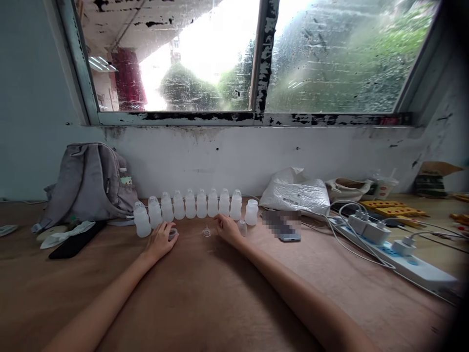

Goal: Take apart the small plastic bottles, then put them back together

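A row of several frosted baby bottles [190,204] stands upright along the back of the table, most with clear domed caps. The rightmost bottle [251,213] has no domed cap. My left hand [160,240] rests on the table in front of the row's left end, its thumb and fingers round a small translucent screw ring [172,234]. A clear bottle nipple [206,231] stands on the wood between my hands. My right hand [229,230] is just right of it, fingers loosely bent and seemingly holding nothing. Partly behind that wrist is a loose clear cap [242,227].
At the left are a grey backpack [86,181], a black pouch [76,240] and white tissue [68,233]. To the right lie a phone [290,233], a silver padded bag [296,193] and a white power strip [395,254] with chargers and cables. A wall with windows stands behind.
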`<state>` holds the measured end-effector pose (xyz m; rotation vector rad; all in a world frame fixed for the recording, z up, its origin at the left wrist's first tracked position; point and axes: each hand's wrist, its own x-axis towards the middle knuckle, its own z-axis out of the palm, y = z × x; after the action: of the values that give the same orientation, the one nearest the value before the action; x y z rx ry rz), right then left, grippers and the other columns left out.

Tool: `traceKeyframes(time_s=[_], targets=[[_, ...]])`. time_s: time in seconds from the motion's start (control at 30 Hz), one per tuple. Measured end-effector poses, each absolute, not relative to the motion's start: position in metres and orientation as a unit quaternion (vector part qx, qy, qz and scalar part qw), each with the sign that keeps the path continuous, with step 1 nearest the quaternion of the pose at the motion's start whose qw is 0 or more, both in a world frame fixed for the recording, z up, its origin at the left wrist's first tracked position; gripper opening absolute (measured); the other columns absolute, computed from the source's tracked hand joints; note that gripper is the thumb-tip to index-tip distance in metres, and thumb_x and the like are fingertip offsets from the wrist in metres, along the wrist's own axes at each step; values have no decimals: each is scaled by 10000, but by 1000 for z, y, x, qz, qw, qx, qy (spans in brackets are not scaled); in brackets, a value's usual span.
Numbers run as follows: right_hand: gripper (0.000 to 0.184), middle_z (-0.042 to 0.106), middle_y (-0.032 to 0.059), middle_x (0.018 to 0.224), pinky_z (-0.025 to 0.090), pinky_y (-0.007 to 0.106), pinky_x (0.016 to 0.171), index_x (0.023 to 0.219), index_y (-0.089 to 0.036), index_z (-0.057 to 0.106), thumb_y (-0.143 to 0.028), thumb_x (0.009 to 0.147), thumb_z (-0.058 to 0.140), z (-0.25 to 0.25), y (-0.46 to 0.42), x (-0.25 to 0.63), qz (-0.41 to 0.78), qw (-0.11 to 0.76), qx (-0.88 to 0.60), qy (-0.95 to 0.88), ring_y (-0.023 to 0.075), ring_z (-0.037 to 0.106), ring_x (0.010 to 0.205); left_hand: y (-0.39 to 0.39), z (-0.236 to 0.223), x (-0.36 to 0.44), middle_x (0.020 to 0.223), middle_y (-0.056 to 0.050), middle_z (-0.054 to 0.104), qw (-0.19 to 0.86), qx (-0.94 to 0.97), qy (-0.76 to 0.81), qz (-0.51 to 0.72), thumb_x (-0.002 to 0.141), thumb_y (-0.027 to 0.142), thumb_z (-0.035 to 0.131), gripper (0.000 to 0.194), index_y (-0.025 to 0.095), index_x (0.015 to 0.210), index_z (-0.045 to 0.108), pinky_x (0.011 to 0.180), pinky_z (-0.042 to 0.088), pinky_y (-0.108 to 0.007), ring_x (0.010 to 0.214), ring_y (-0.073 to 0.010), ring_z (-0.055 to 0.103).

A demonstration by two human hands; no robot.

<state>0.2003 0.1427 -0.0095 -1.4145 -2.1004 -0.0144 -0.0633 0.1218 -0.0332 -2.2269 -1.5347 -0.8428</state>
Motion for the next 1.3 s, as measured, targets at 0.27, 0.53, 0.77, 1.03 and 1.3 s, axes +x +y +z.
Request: traceKeyframes(time_s=[0.27,0.53,0.77,1.03,1.3], targets=[[106,612,108,823,408,342,703,779,-150,620,-127,692,564,30,157,239,-25,175,-627,-759,263,547,875,112,-26,-60,777,-29,543,145,-780,-537,-288,801,317,396,146,202,808,487,661,414,-291,730,-185,538],[189,569,83,986,457,320,737,966,-155,575,-241,802,535,44,152,254,7,91,-667,-740,187,554,875,114,-28,-61,779,-26,539,123,-783,-527,-308,801,279,388,145,200,776,507,688,418,-289,748,-181,541],[402,434,131,1224,273,436,892,1217,-196,398,-248,819,392,73,159,254,-134,238,-658,-702,290,319,1148,113,-26,-62,819,-42,529,142,-783,-520,-311,801,259,400,135,194,797,519,729,410,-317,810,-202,522],[322,573,118,996,243,440,901,1056,-145,492,-305,778,466,56,175,261,-130,334,-610,-707,271,447,1021,106,-21,-55,882,-59,520,137,-784,-505,-333,805,234,391,165,190,860,540,779,402,-337,842,-207,500],[338,579,91,884,387,267,750,1020,-123,577,-333,783,460,90,150,248,-102,382,-573,-718,176,536,783,74,-15,-16,983,-60,506,6,-777,-441,-449,785,271,471,215,207,989,474,826,386,-351,931,-205,485]])
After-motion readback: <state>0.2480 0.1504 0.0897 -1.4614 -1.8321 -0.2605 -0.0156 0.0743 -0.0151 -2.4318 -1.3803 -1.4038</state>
